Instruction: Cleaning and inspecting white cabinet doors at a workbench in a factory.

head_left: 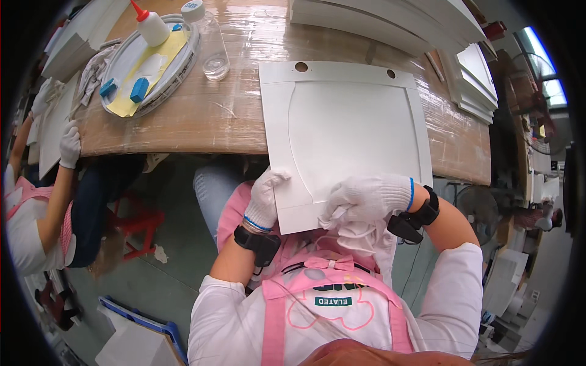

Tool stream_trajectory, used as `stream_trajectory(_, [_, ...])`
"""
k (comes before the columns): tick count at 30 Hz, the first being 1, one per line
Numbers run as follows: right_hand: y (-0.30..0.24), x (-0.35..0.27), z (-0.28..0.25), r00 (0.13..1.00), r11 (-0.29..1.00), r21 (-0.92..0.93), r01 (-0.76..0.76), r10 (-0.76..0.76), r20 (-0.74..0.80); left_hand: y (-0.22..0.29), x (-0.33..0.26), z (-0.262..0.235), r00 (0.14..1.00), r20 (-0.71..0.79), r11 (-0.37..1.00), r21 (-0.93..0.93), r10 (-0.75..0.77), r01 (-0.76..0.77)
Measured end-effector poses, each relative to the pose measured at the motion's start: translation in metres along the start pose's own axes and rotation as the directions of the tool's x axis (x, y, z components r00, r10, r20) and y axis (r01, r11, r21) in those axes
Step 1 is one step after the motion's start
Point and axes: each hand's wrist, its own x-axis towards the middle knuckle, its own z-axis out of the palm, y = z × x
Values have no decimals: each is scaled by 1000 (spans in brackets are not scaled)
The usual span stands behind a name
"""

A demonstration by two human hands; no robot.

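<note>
A white panel (348, 131), smooth and matte, with a raised border around a recessed centre field whose sides curve inward, lies flat on the wooden tabletop (207, 116) and overhangs its near edge toward the person. It is close to square, its slightly longer axis running from the person away across the tabletop; the far edge carries two round holes, one near each corner. The left hand (265, 198), in a white knit glove with a blue cuff line, has its grip closed over the panel's near left edge, thumb on top. The right hand (366, 198), gloved alike, presses a crumpled white cloth (351, 229) against the near edge of the panel, its grip curled around the cloth. Both wrists wear black bands, and a pink apron covers the lap below. The tabletop is glossy brown wood, streaked with pale smears. To the far left on it sits a round light tray (186, 58) holding a yellow sheet, two small blue blocks and a white squeeze bottle (151, 25) with a red nozzle; just beside the tray lies a clear plastic bottle (213, 52) on its side. Stacks of white panels (390, 21) fill the far right. At the left edge another person's gloved hand (69, 145) rests on a white board.
</note>
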Motion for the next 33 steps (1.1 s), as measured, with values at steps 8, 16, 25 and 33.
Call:
stream_trajectory(8, [33, 60, -40, 458, 979, 40, -199, 128, -880, 29, -32, 72, 957, -70, 911, -334, -282, 244])
stream_trajectory(16, [-3, 94, 34, 599, 921, -326, -212, -141, -788, 23, -57, 76, 922, 28, 815, -458, -386, 355])
stream_trajectory(25, [30, -56, 98, 678, 833, -490, -258, -205, -706, 21, -58, 77, 905, -142, 880, -337, -400, 336])
stream_trajectory(33, [33, -119, 53, 49, 781, -99, -617, -87, -995, 24, -56, 83, 883, -330, 943, -113, -334, 314])
